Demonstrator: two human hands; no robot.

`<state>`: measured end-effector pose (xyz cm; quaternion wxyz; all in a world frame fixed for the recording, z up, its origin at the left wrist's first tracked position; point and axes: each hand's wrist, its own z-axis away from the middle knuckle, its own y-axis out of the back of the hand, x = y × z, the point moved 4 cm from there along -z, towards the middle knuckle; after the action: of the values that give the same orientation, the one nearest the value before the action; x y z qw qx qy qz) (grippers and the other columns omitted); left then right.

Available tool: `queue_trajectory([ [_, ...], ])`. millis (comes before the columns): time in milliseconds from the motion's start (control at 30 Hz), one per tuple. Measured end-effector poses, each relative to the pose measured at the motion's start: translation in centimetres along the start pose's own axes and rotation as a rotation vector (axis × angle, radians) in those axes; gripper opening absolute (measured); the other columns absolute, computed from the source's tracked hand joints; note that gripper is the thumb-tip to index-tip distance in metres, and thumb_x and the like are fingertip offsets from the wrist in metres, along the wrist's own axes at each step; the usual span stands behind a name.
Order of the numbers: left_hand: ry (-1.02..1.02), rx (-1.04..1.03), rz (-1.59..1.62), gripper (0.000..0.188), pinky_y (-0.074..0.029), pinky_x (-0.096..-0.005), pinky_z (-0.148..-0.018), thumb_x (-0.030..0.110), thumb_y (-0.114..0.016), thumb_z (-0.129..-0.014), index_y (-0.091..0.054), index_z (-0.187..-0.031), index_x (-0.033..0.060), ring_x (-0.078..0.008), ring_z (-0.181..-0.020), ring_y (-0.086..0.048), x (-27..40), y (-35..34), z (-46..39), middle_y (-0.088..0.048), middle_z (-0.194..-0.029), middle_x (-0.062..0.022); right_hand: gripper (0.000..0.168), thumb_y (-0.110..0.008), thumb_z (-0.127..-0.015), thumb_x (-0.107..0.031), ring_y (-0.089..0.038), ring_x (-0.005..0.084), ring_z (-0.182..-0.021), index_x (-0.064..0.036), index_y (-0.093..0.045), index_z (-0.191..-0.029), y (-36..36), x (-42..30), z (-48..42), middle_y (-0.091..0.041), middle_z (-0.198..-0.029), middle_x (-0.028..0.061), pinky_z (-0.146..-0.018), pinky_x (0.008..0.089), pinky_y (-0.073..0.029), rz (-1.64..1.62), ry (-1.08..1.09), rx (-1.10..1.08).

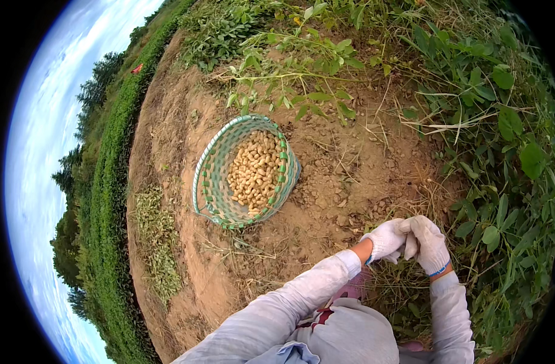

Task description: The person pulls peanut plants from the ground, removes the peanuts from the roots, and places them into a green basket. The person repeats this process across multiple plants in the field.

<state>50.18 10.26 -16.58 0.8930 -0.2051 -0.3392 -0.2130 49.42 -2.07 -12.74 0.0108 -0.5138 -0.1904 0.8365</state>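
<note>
My left hand (385, 240), in a white knitted glove, reaches in from the lower left. Its fingertips meet those of my right hand (426, 243), gloved the same way, above the soil to the right of my knee. Whether something small is pinched between the fingers is hidden by the gloves. Up and to the left of both hands, a green and white woven basket (205, 179) rests on the ground. Many unshelled peanuts (255, 170) lie inside it, heaped towards its right side. The basket's pale wrapped handle (209, 148) leans over the left rim.
Leafy green plants (500, 191) grow close along my right side. An uprooted-looking leafy stem (304, 79) lies beyond the basket. Wilted leaves (157, 241) are spread on the bare soil (213, 282) to the left. A green hedge row (109, 173) borders the field.
</note>
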Motion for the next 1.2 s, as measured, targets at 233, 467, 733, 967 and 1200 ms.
queue_trajectory([
  [233, -0.224, -0.193, -1.251, 0.026, -0.056, -0.0474, -0.076, 0.029, -0.058, -0.086, -0.068, -0.102, 0.0112, -0.0379, -0.087, -0.069, -0.9, -0.1, 4.0, -0.071, -0.093, -0.0172, 0.053, -0.053, -0.1, -0.044, -0.042, 0.014, -0.034, -0.009, -0.049, -0.061, -1.2, 3.8, 2.9, -0.044, -0.05, 0.0018, -0.034, 0.0291, -0.04, 0.016, -0.613, -0.134],
  [467, -0.19, -0.004, -1.202, 0.012, -0.055, -0.0428, -0.069, 0.021, -0.056, -0.093, -0.058, -0.096, 0.0091, -0.0341, -0.076, -0.067, -1.8, 10.7, 11.3, -0.065, -0.082, -0.0121, 0.046, -0.054, -0.099, -0.039, -0.05, 0.0114, -0.041, -0.007, -0.056, -0.067, 1.7, -3.3, 9.5, -0.051, -0.057, 0.0018, -0.04, 0.0272, -0.046, 0.425, -0.898, -0.318],
  [733, 0.098, 0.102, -0.083, 0.013, -0.05, -0.0253, -0.043, 0.02, -0.054, -0.099, -0.054, -0.101, 0.0075, -0.0087, -0.047, -0.052, -0.6, 6.6, 9.2, -0.058, -0.072, -0.0016, 0.048, -0.065, -0.092, -0.042, -0.071, 0.0247, -0.079, -0.005, -0.063, -0.121, 1.4, -3.9, 6.4, -0.071, -0.096, 0.0153, -0.075, 0.0354, -0.057, 0.847, -0.288, -0.216],
  [967, -0.123, -0.095, -0.962, 0.029, -0.058, -0.0381, -0.064, 0.026, -0.06, -0.092, -0.058, -0.109, 0.0029, -0.0283, -0.073, -0.072, 2.6, -1.0, 4.4, -0.069, -0.089, -0.0212, 0.051, -0.057, -0.092, -0.057, -0.068, 0.0377, -0.083, -0.007, -0.069, -0.1, -1.3, -3.3, 2.4, -0.07, -0.089, 0.019, -0.073, 0.0455, -0.055, 1.248, -0.055, -0.216],
  [1200, -0.242, -0.421, -0.758, 0.024, -0.056, -0.0386, -0.069, 0.023, -0.059, -0.089, -0.061, -0.105, 0.0056, -0.0276, -0.078, -0.071, 1.6, -1.5, 8.4, -0.07, -0.084, -0.0147, 0.041, -0.052, -0.101, -0.042, -0.062, 0.0145, -0.057, -0.007, -0.065, -0.083, -2.5, -0.2, 7.6, -0.063, -0.069, 0.0041, -0.048, 0.0285, -0.051, 0.21, -0.513, -0.396],
])
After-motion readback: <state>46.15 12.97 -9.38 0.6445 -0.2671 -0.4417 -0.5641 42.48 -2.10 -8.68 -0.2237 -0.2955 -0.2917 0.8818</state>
